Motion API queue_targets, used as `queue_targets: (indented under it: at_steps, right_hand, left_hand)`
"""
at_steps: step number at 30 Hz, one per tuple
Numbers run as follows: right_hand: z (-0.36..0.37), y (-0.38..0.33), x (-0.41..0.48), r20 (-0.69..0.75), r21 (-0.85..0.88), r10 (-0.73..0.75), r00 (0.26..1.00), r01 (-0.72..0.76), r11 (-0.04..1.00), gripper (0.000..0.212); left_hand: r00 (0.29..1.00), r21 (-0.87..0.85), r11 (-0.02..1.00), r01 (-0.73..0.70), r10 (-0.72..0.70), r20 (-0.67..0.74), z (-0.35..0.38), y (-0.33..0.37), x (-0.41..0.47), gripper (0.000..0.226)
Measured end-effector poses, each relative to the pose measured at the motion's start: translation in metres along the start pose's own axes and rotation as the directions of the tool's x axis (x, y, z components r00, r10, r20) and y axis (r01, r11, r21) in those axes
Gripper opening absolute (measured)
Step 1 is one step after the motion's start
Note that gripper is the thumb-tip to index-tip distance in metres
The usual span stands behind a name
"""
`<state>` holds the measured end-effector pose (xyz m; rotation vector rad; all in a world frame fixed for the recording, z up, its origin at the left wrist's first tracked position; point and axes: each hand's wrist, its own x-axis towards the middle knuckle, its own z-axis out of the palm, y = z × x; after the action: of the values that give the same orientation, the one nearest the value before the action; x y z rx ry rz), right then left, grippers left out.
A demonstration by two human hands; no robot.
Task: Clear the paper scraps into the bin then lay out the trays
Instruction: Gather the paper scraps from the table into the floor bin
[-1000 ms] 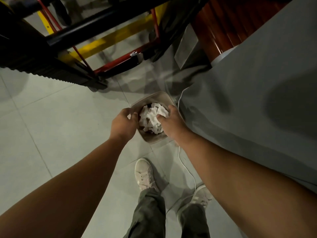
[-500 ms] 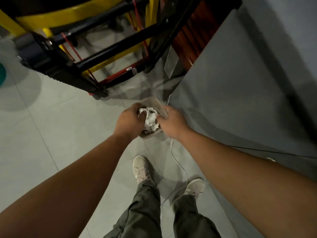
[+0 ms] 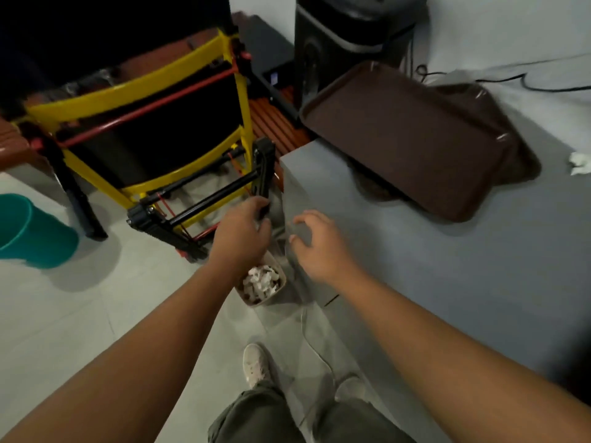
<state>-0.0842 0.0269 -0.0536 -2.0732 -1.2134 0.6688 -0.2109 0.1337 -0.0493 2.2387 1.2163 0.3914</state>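
Head view, from the left: a teal plastic bucket (image 3: pixel 33 233), smooth and tapered, stands on the tiled floor. Beside it is a folded yellow-and-black frame (image 3: pixel 150 129) of hard tube with thin red rods. Neither belongs to your job, so leave both alone.

Your left hand (image 3: pixel 243 231) hangs above the floor with its fingers curled under. Blur hides whether they pinch anything, so check before you reach on. Just below it the small beige bin (image 3: pixel 259 304), rounded at the corners, sits on the floor against the table's side. It is heaped with white, crumpled paper scraps (image 3: pixel 260 281), light stuff that springs back, so press it down if more must fit.

Your right hand (image 3: pixel 319 247) hovers over the table's near corner, its fingers loosely spread and holding nothing. The grey table (image 3: pixel 447 298) looks matte and flat.

Further right lie two brown trays (image 3: pixel 406 139), hard, glossy, rimmed plastic, stacked askew. I judge the top one will slide, so lift it by both long rims.

At the far right edge one crumpled white scrap (image 3: pixel 579 163) remains on the table. Bin that first, then lay out the trays.
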Motion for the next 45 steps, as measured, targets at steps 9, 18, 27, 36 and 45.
queue_targets:
  at_steps: [9, 18, 27, 36, 45]
  right_hand:
    - [-0.157, 0.036, -0.066, -0.282, 0.045, -0.031, 0.959, 0.046, 0.998, 0.033]
    - [-0.266, 0.117, -0.09, -0.565, 0.075, 0.153, 0.811, -0.135, 0.988, 0.032]
    - [-0.3, 0.196, -0.104, -0.653, 0.146, 0.368, 0.662, -0.367, 0.919, 0.036]
    - [-0.307, 0.229, -0.087, -0.676, 0.192, 0.475, 0.563, -0.489, 0.851, 0.043]
    - [-0.313, 0.243, -0.055, -0.691, 0.203, 0.498, 0.524, -0.52, 0.83, 0.044]
  left_hand:
    - [0.979, -0.013, 0.979, -0.202, 0.202, -0.03, 0.012, 0.183, -0.002, 0.033]
    - [0.88, -0.088, 0.882, -0.462, 0.469, 0.074, 0.078, 0.308, 0.011, 0.034]
    - [0.696, -0.146, 0.748, -0.647, 0.658, 0.286, 0.171, 0.381, 0.059, 0.039]
    - [0.447, -0.183, 0.569, -0.802, 0.774, 0.448, 0.274, 0.435, 0.129, 0.046]
    - [0.337, -0.042, 0.443, -0.895, 0.737, 0.586, 0.359, 0.494, 0.196, 0.048]
